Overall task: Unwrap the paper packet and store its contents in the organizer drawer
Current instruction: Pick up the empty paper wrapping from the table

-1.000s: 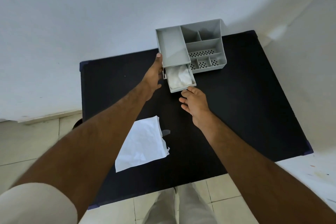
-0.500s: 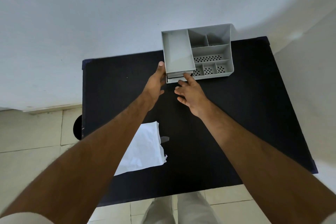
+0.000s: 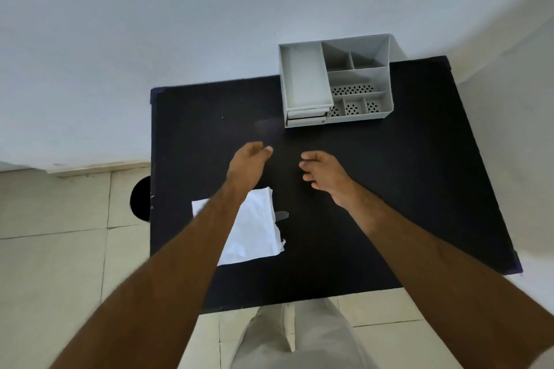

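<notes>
Hovering above the middle of the black bench (image 3: pixel 404 189), the left hand (image 3: pixel 247 163) and right hand (image 3: pixel 325 174) are hanging empty with fingers loosely curled, clamped on nothing. Sitting at the upper right, the grey organizer (image 3: pixel 335 81) is showing its drawer (image 3: pixel 305 118) pushed in. Lying at the lower left under the left forearm, the white paper (image 3: pixel 254 234) is resting flat.

soft, even daylight, fairly bright, with no glare. the matte black counter (image 3: pixel 389 189) swallows detail. wide-angle distortion bends the pale plaster wall (image 3: pixel 150 24) and the beige floor tiles (image 3: pixel 54 263) near the edges. the forearms look slightly motion-blurred.
</notes>
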